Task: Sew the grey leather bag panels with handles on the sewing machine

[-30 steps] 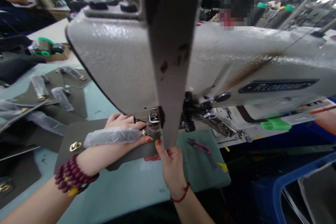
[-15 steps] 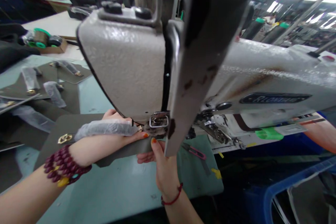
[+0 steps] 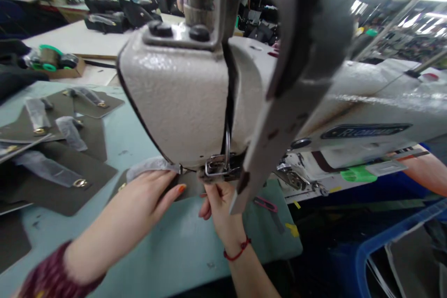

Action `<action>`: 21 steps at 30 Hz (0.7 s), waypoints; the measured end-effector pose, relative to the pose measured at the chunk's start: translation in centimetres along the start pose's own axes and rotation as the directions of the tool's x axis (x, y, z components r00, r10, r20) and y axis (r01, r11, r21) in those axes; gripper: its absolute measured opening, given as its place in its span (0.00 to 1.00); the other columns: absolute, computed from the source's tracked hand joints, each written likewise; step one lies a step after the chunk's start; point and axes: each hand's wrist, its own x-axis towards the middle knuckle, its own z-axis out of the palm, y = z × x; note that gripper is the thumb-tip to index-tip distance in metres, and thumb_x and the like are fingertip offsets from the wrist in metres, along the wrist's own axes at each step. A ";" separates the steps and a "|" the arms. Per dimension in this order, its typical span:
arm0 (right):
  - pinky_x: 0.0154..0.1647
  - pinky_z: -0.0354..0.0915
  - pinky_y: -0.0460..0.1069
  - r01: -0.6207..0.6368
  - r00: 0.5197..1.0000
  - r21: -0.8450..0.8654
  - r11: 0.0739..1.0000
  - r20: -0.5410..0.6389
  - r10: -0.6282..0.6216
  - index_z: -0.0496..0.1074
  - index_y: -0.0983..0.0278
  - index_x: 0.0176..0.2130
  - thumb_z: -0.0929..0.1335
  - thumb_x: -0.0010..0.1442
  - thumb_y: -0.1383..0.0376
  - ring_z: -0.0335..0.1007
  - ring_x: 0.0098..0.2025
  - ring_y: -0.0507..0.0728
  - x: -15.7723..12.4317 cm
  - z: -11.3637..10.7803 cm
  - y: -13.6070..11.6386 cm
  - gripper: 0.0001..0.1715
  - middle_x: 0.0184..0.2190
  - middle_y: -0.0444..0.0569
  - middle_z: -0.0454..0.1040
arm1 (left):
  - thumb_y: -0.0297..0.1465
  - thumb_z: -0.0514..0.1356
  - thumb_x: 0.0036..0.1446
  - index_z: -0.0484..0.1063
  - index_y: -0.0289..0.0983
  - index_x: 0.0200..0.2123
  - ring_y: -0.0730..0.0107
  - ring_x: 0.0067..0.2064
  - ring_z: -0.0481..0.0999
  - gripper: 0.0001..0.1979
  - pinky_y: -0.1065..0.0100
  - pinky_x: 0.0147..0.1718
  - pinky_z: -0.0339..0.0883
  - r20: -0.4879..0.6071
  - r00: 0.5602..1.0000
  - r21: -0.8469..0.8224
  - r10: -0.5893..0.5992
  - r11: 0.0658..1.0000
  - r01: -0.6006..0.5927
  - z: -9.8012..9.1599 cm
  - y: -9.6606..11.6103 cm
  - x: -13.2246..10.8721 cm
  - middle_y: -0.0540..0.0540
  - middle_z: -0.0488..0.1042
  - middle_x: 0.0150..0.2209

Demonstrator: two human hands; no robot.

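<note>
Olive leather panel (image 3: 186, 185) lies under the left hand (image 3: 139, 200).

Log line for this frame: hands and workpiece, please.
left hand: flat on dark panel | right hand: pinching panel edge | near: metal buckle under sewing machine head

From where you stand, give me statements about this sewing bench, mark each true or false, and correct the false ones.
1. A red string bracelet circles the wrist of the right hand. True.
2. The left hand holds the pink-handled thread snips. False: the snips lie on the green mat, and neither hand touches them.
3. A metal rectangular buckle sits beneath the sewing machine head. True.
4. The blue plastic crate stands left of the table. False: the crate is at the lower right of the view.
</note>
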 end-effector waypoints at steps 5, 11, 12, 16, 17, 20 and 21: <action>0.29 0.68 0.45 0.112 0.994 -0.094 0.989 0.008 -0.111 0.61 0.61 0.13 0.61 0.67 0.46 0.59 0.12 0.48 0.0 -0.4 -0.2 0.38 0.07 0.42 0.62 | 0.41 0.63 0.57 0.78 0.46 0.42 0.62 0.39 0.76 0.11 0.66 0.37 0.71 0.121 0.935 -0.720 -0.334 0.619 0.314 5.5 3.9 -5.9 0.45 0.77 0.39; 0.20 0.58 0.44 0.138 0.990 -0.212 0.967 -0.009 -0.143 0.60 0.61 0.15 0.63 0.66 0.48 0.59 0.12 0.49 0.2 -0.9 -0.6 0.34 0.08 0.39 0.59 | 0.46 0.73 0.43 0.81 0.36 0.34 0.68 0.32 0.72 0.21 0.67 0.34 0.70 0.473 0.755 -0.875 -0.453 -0.342 0.343 9.7 4.6 -0.8 0.45 0.77 0.31; 0.19 0.56 0.44 0.142 0.989 -0.242 0.960 -0.012 -0.149 0.61 0.61 0.16 0.63 0.67 0.49 0.58 0.12 0.49 0.2 -1.0 -0.5 0.33 0.08 0.39 0.59 | 0.43 0.74 0.41 0.82 0.34 0.32 0.67 0.33 0.73 0.20 0.67 0.37 0.70 0.495 0.726 -0.867 -0.477 -0.322 0.380 9.5 4.1 -0.2 0.45 0.77 0.31; 0.22 0.57 0.44 0.182 0.982 -0.280 0.942 -0.006 -0.191 0.65 0.62 0.21 0.62 0.69 0.51 0.62 0.15 0.49 -0.4 -1.3 -0.3 0.29 0.11 0.40 0.63 | 0.44 0.71 0.46 0.82 0.34 0.30 0.66 0.33 0.72 0.17 0.67 0.35 0.67 0.489 0.702 -0.837 -0.517 -0.052 0.545 8.4 2.2 -0.1 0.46 0.78 0.29; 0.23 0.58 0.44 0.184 0.981 -0.258 0.948 -0.005 -0.191 0.66 0.63 0.23 0.62 0.69 0.52 0.63 0.16 0.49 -0.6 -1.5 -0.3 0.28 0.13 0.41 0.65 | 0.44 0.70 0.48 0.81 0.34 0.26 0.66 0.31 0.71 0.17 0.68 0.32 0.66 0.474 0.709 -0.824 -0.522 0.019 0.566 8.3 1.9 -0.3 0.46 0.76 0.26; 0.25 0.62 0.43 0.163 0.986 -0.110 0.980 0.038 -0.160 0.70 0.64 0.29 0.63 0.68 0.55 0.67 0.20 0.50 -1.3 -1.8 -0.7 0.21 0.17 0.42 0.70 | 0.47 0.68 0.49 0.75 0.35 0.18 0.67 0.25 0.68 0.21 0.67 0.26 0.62 0.436 0.717 -0.794 -0.544 0.143 0.591 8.2 1.8 -0.8 0.48 0.71 0.20; 0.25 0.63 0.43 0.149 0.988 -0.050 0.988 0.059 -0.146 0.70 0.64 0.30 0.64 0.68 0.56 0.68 0.21 0.50 -1.4 -1.9 -0.8 0.18 0.18 0.42 0.71 | 0.48 0.67 0.49 0.74 0.35 0.17 0.68 0.24 0.66 0.22 0.68 0.25 0.61 0.432 0.716 -0.786 -0.549 0.161 0.597 8.3 1.9 -0.9 0.49 0.70 0.19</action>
